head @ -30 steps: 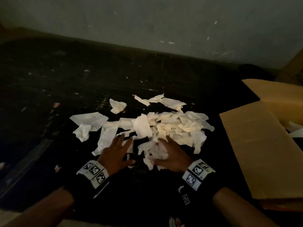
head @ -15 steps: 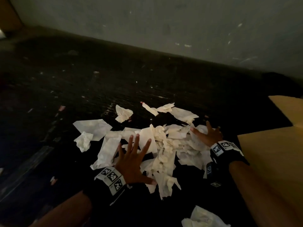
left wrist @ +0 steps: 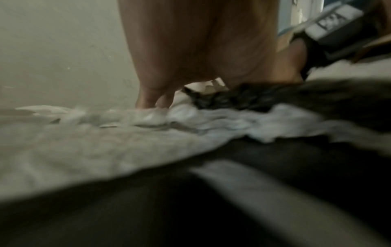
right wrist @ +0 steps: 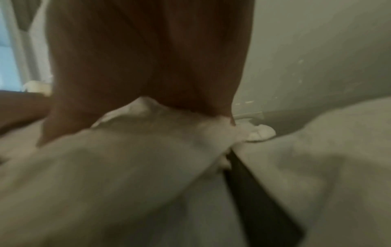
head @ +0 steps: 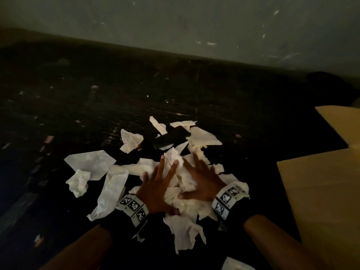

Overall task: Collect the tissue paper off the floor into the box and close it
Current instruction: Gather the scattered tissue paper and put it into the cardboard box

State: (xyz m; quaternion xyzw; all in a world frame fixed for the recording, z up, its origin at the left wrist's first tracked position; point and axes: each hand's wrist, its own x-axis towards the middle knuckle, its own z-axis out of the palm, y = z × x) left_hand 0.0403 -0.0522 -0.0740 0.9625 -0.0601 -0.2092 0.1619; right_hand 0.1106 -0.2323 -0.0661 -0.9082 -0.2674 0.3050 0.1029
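Note:
Torn white tissue paper (head: 180,173) lies heaped on the dark floor at the centre of the head view. My left hand (head: 155,184) and right hand (head: 204,180) lie side by side on the heap, fingers spread and straight, pressing it between them. Both wrist views are blurred. My left hand (left wrist: 190,50) has its fingers down on the tissue (left wrist: 84,150). The palm of my right hand (right wrist: 148,58) rests on bunched tissue (right wrist: 127,167). The cardboard box's open flap (head: 321,191) lies to the right of the heap.
Loose pieces lie around the heap: a flat sheet (head: 91,162), a crumpled wad (head: 78,182), a long strip (head: 111,191), scraps (head: 130,140) further back and one (head: 187,232) near my wrists. A grey wall (head: 194,20) runs along the back.
My right hand came back from the far right of the pile to beside my left hand. The tissue is now bunched tighter between both hands.

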